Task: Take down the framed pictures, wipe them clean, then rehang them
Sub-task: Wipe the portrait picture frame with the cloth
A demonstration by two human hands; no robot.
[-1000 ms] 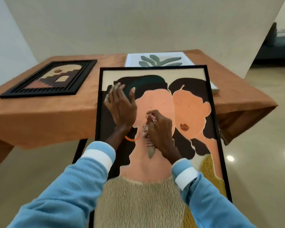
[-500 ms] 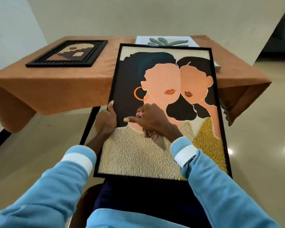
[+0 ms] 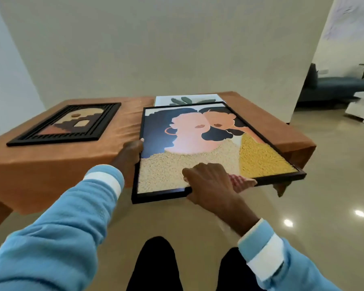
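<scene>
I hold a large black-framed picture of two faces [image 3: 198, 143] nearly flat over the front edge of the table [image 3: 51, 169]. My left hand [image 3: 131, 153] grips its left edge from the side. My right hand [image 3: 210, 183] grips the near bottom edge and also pinches a red-and-white patterned cloth [image 3: 240, 181] against the frame. A smaller picture in a ribbed black frame [image 3: 69, 122] lies flat on the left of the table. A white picture with green leaves [image 3: 187, 100] lies at the back, mostly hidden behind the large one.
An orange cloth covers the table and hangs down its sides. A bare pale wall [image 3: 156, 49] rises behind it. To the right, shiny floor [image 3: 324, 185] leads to a room with a dark sofa [image 3: 334, 85]. My dark trouser legs [image 3: 156, 265] show at the bottom.
The large picture went from leaning upright in front of me, under my wiping right hand, to lying nearly flat at table height. My left hand moved to its left edge, my right to its bottom edge.
</scene>
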